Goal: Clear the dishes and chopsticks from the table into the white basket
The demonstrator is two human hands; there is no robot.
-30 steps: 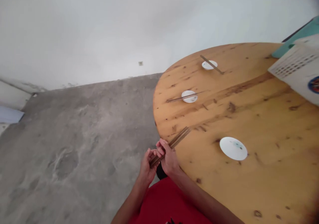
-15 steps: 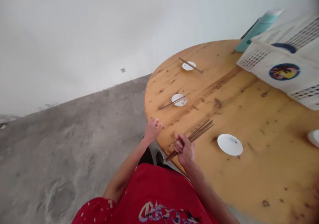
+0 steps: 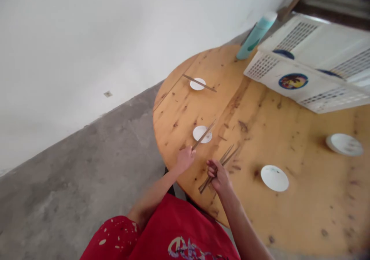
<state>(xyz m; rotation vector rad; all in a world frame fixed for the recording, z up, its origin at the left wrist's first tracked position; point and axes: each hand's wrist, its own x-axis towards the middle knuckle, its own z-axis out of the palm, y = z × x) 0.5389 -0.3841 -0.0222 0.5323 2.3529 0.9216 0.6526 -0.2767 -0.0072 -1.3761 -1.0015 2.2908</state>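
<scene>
My left hand (image 3: 185, 158) is closed on the near end of a pair of chopsticks (image 3: 206, 134), which lies across a small white plate (image 3: 199, 137) by the table's left edge. My right hand (image 3: 219, 175) grips a bundle of several brown chopsticks (image 3: 226, 156), their ends poking out on both sides of the fist. To the right of that hand sits another white plate (image 3: 274, 178) with nothing across it. Farther back, a third small white plate (image 3: 197, 87) has chopsticks (image 3: 210, 89) resting over it.
The round wooden table (image 3: 248, 213) carries a white perforated basket (image 3: 306, 78) at the back right. Beside it leans, in view, a teal bottle (image 3: 254, 38). A stack of white plates (image 3: 343, 144) stands at the right. Concrete floor (image 3: 86, 183) lies left, below a white wall (image 3: 86, 40).
My left hand has moved forward from the table edge and taken hold of the chopsticks on the nearer left plate. My right hand still holds its bundle. The view has swung right.
</scene>
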